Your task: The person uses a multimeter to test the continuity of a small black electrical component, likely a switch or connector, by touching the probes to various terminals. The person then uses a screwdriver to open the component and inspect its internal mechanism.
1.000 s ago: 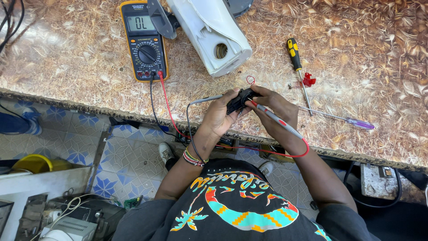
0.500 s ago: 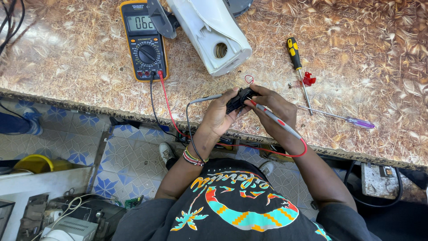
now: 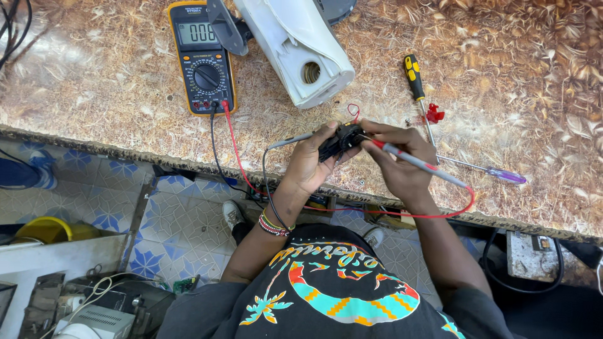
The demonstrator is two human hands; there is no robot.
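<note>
Both hands meeting over a small black part at the surface's (image 3: 94, 125) near edge.
Left hand (image 3: 311, 164) is pinching the black part (image 3: 339, 139) in its grip; right hand (image 3: 402, 164), wrist bent inward, is pinching a red probe (image 3: 418, 162).

Head camera looks straight down (close) onto worktop (image 3: 94, 81); single view.

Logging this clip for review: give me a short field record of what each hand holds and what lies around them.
left hand: grips small black part and black probe
right hand: holds red probe tip to the part
meter: yellow multimeter, both leads plugged in
bench: white housing, yellow-black screwdriver, purple-handled screwdriver
</note>
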